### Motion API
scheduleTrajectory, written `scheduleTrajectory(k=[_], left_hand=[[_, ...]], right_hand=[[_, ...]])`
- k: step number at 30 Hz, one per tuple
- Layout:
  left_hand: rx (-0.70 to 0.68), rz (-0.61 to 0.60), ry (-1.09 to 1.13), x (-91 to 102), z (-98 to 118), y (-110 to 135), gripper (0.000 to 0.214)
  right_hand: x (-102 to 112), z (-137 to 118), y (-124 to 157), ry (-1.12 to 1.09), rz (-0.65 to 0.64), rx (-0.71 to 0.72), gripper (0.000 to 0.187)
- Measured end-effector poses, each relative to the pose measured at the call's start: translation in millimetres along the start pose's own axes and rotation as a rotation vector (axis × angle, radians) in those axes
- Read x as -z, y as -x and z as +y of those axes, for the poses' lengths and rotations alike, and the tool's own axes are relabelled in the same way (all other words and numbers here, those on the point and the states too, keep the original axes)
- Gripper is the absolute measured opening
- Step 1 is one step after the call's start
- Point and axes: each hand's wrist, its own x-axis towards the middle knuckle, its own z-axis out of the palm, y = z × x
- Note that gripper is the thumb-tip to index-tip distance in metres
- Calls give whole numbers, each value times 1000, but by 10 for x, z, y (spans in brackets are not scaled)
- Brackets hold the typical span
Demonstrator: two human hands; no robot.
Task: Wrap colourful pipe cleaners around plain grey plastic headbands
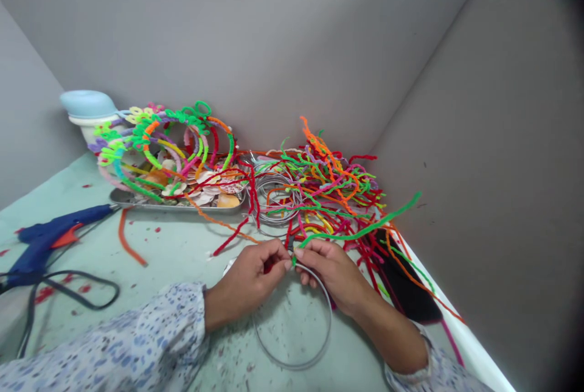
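- Fuzzy green pipe cleaner (360,232): I judge it light and bendy; it runs off toward two o'clock.
- My left hand (249,279) pinches its near end.
- My right hand (335,270) grips the thin, stiff-looking metal hoop (292,363).

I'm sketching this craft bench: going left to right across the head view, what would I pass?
Blue glue gun → metal tray of finished headbands → left hand → right hand → black pouch.
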Motion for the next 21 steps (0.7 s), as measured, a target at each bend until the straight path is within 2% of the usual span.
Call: scheduleTrajectory(k=[6,11,21], left_hand=[[9,25,-21,-5,38,-11,15],[19,31,-38,-10,59,-12,15],[36,42,-13,-16,58,-18,14]], right_hand=[[-55,-23,22,55,116,28,27],[-63,12,32,80,145,89,28],[-50,53,56,266,186,206,30]])
